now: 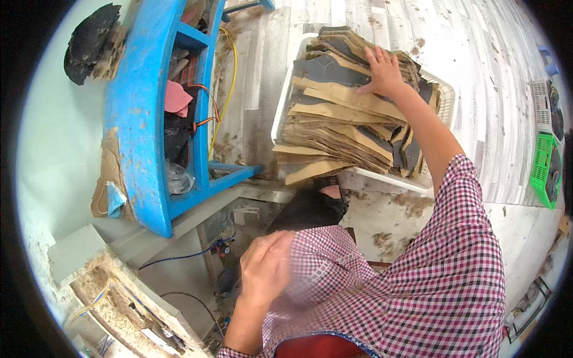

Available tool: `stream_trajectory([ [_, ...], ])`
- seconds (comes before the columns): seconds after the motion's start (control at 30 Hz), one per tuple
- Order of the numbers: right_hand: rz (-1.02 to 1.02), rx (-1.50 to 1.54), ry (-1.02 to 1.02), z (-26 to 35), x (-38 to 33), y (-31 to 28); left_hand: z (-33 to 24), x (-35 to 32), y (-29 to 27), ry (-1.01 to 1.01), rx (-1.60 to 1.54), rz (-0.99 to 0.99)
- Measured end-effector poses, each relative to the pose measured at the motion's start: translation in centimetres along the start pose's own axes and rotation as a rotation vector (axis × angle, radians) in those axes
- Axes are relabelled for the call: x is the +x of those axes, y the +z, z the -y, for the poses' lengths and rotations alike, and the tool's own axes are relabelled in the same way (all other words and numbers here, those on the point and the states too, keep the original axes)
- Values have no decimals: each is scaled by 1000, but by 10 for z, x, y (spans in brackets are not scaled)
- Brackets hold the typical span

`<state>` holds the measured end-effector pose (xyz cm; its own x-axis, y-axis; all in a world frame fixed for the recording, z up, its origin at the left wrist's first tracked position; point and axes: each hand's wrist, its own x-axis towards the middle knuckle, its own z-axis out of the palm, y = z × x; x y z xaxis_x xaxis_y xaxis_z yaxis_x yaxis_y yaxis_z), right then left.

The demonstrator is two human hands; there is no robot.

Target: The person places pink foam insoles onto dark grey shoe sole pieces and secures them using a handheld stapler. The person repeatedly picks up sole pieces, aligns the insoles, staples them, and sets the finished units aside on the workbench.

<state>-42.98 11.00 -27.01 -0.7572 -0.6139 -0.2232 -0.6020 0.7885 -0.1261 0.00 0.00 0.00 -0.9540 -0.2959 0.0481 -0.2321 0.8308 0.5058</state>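
Head view, logged from my remote station: where are the pieces, and how do the hands stand?

– Stacked flat tan-and-black sheet pieces [358,128] fill the white plastic basket [391,181]. Right hand [382,73] spread, palm down, over the pile's far part. Left hand [265,268], blurred before the pink-and-black checked shirt [441,262], may be loosely curled; I cannot tell whether it pinches anything.

– Risk?

– Near-left pieces [316,171] overhang the rim. I judge that a sideways push could spill them.

– Orientation?

– Top tan piece [352,98]: long axis roughly left to right, right end angled nearer.
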Motion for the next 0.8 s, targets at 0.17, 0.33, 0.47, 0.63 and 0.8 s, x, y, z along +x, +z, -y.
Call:
stream_trajectory([
  [0.17,257,140,186,-27,-4,-4,3,-4,2,-63,-11,11],
  [0.33,58,-3,35,-5,-35,-20,7,-6,1,-46,-12,32],
  [0.47,45,-24,-86,19,-83,-16,10,-10,5,-54,-2,31],
  [0.63,-122,-22,-126,10,-101,-3,13,-14,7,-30,20,43],
  [0.8,62,259,-56,6,-94,-12,10,-16,2,-61,43,45],
])
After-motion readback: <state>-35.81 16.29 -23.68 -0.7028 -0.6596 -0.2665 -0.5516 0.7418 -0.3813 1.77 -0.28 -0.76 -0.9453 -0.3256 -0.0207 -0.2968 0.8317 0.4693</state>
